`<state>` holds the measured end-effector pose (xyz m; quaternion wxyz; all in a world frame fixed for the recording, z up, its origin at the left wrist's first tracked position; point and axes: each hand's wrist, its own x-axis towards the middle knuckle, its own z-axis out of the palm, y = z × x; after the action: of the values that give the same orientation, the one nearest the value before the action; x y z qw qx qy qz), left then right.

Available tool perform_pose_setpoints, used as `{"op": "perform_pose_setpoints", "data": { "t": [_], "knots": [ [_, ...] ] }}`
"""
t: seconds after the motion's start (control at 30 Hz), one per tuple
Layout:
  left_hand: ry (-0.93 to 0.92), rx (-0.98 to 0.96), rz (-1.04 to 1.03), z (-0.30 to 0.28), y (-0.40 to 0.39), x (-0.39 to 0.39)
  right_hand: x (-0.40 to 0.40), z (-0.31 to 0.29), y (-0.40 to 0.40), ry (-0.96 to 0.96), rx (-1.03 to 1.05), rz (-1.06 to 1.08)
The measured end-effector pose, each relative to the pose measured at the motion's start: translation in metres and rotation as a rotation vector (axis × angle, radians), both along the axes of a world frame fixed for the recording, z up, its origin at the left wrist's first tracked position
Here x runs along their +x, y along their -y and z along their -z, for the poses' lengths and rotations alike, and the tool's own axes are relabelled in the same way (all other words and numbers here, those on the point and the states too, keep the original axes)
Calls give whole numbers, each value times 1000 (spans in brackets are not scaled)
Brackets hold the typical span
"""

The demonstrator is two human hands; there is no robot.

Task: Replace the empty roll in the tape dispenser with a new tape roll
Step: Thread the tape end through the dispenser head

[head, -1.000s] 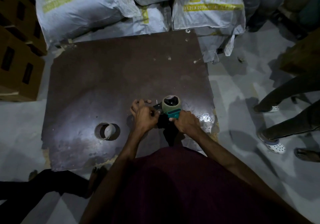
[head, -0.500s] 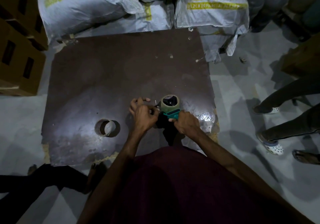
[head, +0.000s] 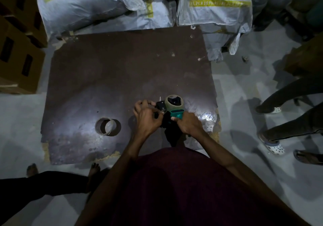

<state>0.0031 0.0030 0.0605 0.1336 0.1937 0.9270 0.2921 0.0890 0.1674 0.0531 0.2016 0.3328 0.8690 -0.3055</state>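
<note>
The olive tape roll in your black-and-teal plastic dispenser has barely moved: right hand grips the handle, left hand now pinches the front, likely threading tape

The left hand has opened up a little at the front of the tape dispenser, fingertips now spread toward its black nose rather than bunched. The right hand has slid a touch closer on the teal handle. The new tape roll sits tilted more toward us than 1 second back.
</note>
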Motion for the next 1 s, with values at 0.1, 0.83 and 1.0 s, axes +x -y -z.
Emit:
{"op": "perform_pose_setpoints", "data": {
  "t": [0.1,0.83,1.0],
  "knots": [
    [-12,7,-4,0,8,5,0,3,-6,-36,-121,137],
    [-267,-189,248,-11,3,-44,1,-5,-15,-98,-372,168],
    [-16,-68,314,-16,-6,-55,4,-10,-16,-72,-501,264]
  ]
}}
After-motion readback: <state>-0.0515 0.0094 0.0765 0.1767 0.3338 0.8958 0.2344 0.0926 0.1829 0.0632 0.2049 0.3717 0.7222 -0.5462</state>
